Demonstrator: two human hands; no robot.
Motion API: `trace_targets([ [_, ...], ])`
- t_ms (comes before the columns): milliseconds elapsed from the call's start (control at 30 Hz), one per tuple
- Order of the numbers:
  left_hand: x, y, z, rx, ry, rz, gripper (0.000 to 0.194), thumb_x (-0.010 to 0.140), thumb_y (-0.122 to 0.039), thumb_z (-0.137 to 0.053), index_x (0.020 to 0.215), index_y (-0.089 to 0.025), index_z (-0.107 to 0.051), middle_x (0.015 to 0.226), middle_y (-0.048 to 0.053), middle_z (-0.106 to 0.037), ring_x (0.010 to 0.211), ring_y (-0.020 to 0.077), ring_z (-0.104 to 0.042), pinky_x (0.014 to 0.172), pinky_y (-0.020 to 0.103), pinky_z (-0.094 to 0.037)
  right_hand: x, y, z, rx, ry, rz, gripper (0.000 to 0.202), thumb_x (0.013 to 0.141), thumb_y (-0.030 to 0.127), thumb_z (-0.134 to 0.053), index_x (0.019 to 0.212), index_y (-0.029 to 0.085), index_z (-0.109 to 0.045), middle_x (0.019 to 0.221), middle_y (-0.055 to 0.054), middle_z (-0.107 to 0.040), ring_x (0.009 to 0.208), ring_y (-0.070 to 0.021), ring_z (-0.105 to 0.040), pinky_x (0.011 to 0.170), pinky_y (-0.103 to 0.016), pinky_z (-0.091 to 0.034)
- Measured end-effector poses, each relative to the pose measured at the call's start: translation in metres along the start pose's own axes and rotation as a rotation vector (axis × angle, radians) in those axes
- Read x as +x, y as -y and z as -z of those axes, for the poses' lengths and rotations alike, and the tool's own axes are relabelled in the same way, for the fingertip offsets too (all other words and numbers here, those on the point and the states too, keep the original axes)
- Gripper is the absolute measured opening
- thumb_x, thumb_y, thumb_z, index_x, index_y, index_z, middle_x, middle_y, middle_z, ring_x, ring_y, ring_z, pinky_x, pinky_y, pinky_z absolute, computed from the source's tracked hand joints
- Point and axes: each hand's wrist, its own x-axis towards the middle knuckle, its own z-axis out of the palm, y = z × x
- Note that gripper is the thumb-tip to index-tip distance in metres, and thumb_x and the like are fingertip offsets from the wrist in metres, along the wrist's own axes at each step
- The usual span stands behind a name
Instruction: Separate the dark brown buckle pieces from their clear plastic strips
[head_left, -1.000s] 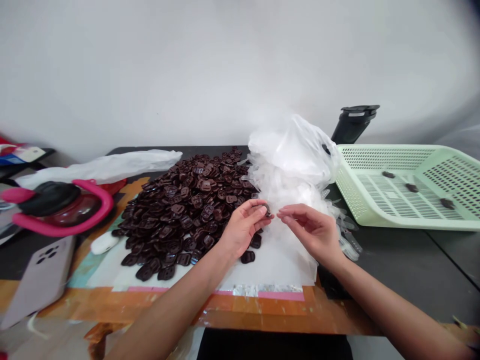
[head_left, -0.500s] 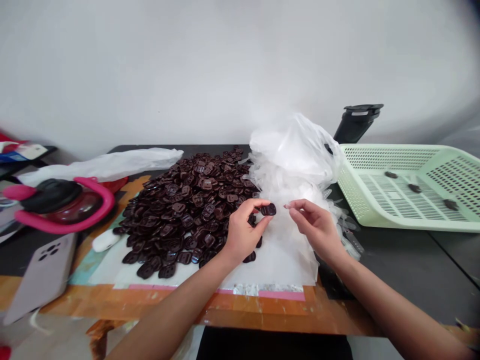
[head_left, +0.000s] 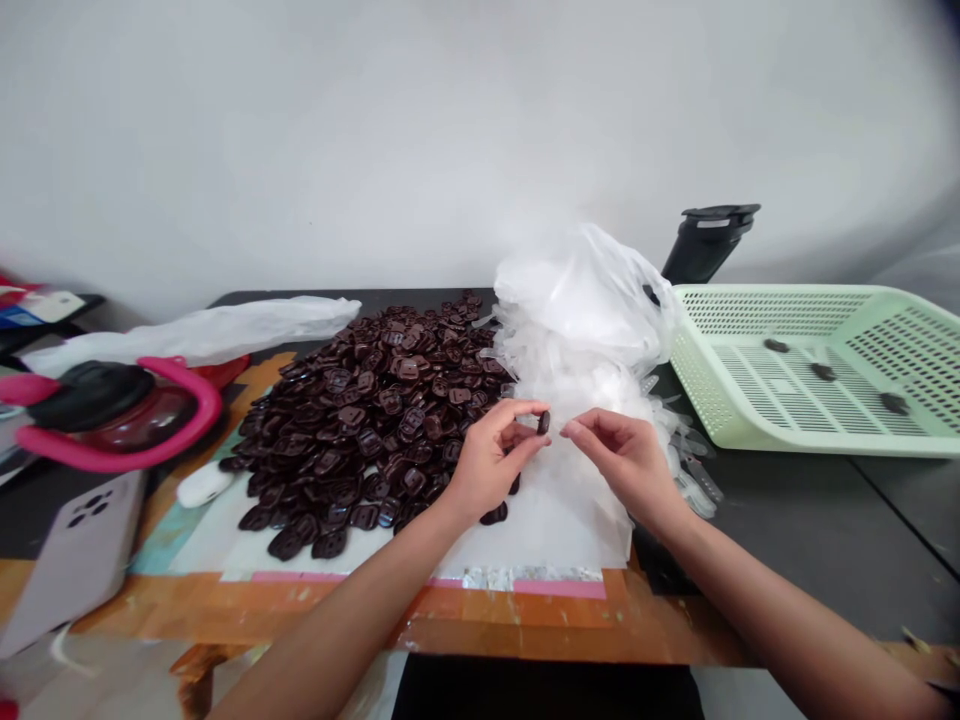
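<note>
Between the thumb and index finger of my left hand is a small dark brown plastic piece, turned edge-on. My right hand is pinched closed just to its right; whatever lies between those fingertips is too small to make out, perhaps something clear. A large heap of similar brown pieces spreads to the left of my hands. Behind my right hand lies a pile of clear, strip-like plastic parts, partly under a white plastic bag.
At the right stands a light green basket with several brown pieces inside. A black container leans behind it. On the left are a phone, a white earbud case and a jug with a pink handle. White sheeting lies at the back.
The brown piece in my left hand has turned from face-on to edge-on. My right hand's fingertips have come closer to it. The view has shifted slightly.
</note>
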Motion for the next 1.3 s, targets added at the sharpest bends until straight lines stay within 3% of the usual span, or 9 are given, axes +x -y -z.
trace_targets([
  [267, -0.0008, 0.0019, 0.0014, 0.152, -0.035, -0.092, 0.027, 0.082, -0.016, -0.062, 0.108, -0.022, -0.063, 0.106, 0.006, -0.057, 0.078, 0.0111, -0.062, 0.072, 0.023, -0.054, -0.0021, 0.0005, 0.0006, -0.067, 0.018, -0.015, 0.027, 0.083, 0.04, -0.06, 0.078, 0.015, -0.068, 0.054, 0.003, -0.042, 0.05, -0.0086, -0.031, 0.046, -0.024, -0.023],
  [633, -0.0023, 0.0037, 0.0002, 0.221, -0.022, -0.224, 0.028, 0.082, -0.011, -0.06, 0.108, -0.021, -0.065, 0.107, 0.006, -0.059, 0.08, 0.0118, -0.062, 0.073, 0.025, -0.054, -0.0024, 0.0013, -0.001, -0.088, 0.007, -0.032, 0.028, 0.083, 0.04, -0.06, 0.072, 0.014, -0.064, 0.053, 0.004, -0.039, 0.049, -0.0079, -0.029, 0.045, -0.023, -0.02],
  [800, -0.0026, 0.0016, -0.0007, 0.219, -0.005, -0.222, 0.026, 0.082, -0.014, -0.061, 0.107, -0.02, -0.065, 0.106, 0.008, -0.06, 0.076, 0.0114, -0.062, 0.071, 0.025, -0.055, -0.0036, 0.0025, -0.0023, -0.105, -0.021, -0.024, 0.027, 0.083, 0.039, -0.059, 0.072, 0.015, -0.064, 0.051, 0.004, -0.037, 0.048, -0.0081, -0.029, 0.045, -0.024, -0.021],
  [1200, -0.0009, 0.0009, 0.0007, 0.277, 0.023, -0.277, 0.021, 0.083, -0.013, -0.059, 0.099, -0.021, -0.069, 0.1, 0.007, -0.066, 0.096, 0.0182, -0.061, 0.082, 0.031, -0.052, 0.001, -0.0005, 0.0018, -0.04, 0.169, 0.038, 0.028, 0.086, 0.04, -0.056, 0.073, 0.016, -0.063, 0.056, 0.003, -0.042, 0.05, -0.0081, -0.031, 0.045, -0.023, -0.023],
  [1300, -0.002, -0.0012, 0.0002, 0.259, 0.023, -0.275, 0.022, 0.083, -0.015, -0.06, 0.103, -0.021, -0.069, 0.103, 0.008, -0.066, 0.097, 0.0189, -0.062, 0.085, 0.033, -0.052, 0.001, -0.0018, -0.0003, -0.013, 0.155, 0.03, 0.027, 0.086, 0.04, -0.056, 0.075, 0.016, -0.063, 0.059, 0.002, -0.047, 0.052, -0.0086, -0.035, 0.046, -0.023, -0.027],
])
